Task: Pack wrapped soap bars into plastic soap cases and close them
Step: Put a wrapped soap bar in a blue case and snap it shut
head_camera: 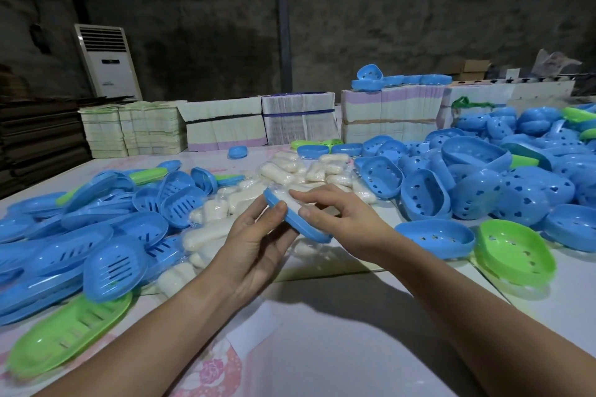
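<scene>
My left hand (254,242) holds a blue soap case half (309,229) from below, thumb on its near rim, tilted above the table. A white wrapped soap bar (285,196) lies in it. My right hand (338,214) rests its fingers on top of the bar, pressing on it. Behind the hands lies a pile of wrapped soap bars (309,171). More bars (196,238) lie to the left of my left wrist.
Slotted blue case halves (113,261) and a green one (64,335) heap up on the left. Deep blue halves with heart holes (483,190) and a green one (516,255) lie right. Bundled flat cartons (300,122) line the table's far edge.
</scene>
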A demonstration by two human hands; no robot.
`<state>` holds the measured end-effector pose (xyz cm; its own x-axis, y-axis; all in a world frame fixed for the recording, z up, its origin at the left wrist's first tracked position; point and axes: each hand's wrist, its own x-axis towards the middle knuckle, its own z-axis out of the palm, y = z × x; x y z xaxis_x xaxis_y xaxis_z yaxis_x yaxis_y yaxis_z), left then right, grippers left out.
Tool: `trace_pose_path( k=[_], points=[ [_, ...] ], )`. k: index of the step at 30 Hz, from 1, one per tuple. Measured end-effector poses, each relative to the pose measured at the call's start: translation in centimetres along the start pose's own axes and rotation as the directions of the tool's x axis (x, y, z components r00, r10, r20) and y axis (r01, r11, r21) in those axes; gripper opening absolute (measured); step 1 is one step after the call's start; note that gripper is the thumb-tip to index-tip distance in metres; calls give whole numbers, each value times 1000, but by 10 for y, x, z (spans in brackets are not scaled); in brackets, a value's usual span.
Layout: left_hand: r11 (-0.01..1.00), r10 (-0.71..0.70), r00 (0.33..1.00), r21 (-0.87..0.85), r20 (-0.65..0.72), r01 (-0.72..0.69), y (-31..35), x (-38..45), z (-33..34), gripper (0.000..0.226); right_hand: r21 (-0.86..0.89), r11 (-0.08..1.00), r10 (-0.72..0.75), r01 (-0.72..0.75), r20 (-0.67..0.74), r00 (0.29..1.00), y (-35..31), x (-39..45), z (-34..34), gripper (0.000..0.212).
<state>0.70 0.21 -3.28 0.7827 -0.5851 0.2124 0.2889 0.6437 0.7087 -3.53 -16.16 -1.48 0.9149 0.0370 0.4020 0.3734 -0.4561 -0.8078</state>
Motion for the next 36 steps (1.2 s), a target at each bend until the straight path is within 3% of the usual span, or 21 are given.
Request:
trace_pose_path(
  k=[7, 9, 11, 12, 14, 16, 21, 25, 30, 33, 36],
  points=[
    [997, -31, 999, -67, 20, 33, -3, 2, 0, 28, 20, 1000, 3, -4, 28, 1000, -3, 0, -7, 25],
    [993, -57, 998, -107, -25, 54, -2, 4, -2, 43, 14, 1000, 18, -17, -50, 999, -5, 1, -16, 26],
    [986, -107, 991, -135, -74, 97, -1, 5, -3, 57, -158, 979, 93, -129, -213, 973, -4, 2, -30, 21],
    [980, -136, 987, -155, -87, 121, -1, 5, -4, 62, -359, 902, 140, -238, -279, 950, -2, 1, -39, 20],
    [969, -184, 977, -183, -104, 163, 0, 5, -5, 69, -682, 594, 280, -427, -322, 904, 3, -1, -54, 21],
    [963, -216, 970, -186, -110, 194, 0, 6, -7, 75, -782, 402, 408, -475, -312, 858, 5, -3, -62, 22],
    [966, -230, 966, -145, -117, 212, -4, 9, -11, 81, -832, 315, 492, -457, -269, 828, 4, -6, -62, 30],
    [968, -235, 961, -121, -145, 218, -5, 10, -11, 75, -807, 424, 452, -412, -206, 868, 7, -3, -53, 37],
    [968, -239, 958, -123, -157, 221, -4, 9, -10, 71, -519, 787, 243, -333, -236, 941, 1, 0, -50, 20],
    [968, -238, 958, -125, -159, 219, -4, 10, -9, 72, -130, 973, 136, -189, -335, 932, -9, 0, -50, 22],
    [966, -235, 959, -144, -156, 213, -3, 11, -10, 69, 293, 956, 144, -32, -371, 917, -15, -1, -50, 25]
  ],
)
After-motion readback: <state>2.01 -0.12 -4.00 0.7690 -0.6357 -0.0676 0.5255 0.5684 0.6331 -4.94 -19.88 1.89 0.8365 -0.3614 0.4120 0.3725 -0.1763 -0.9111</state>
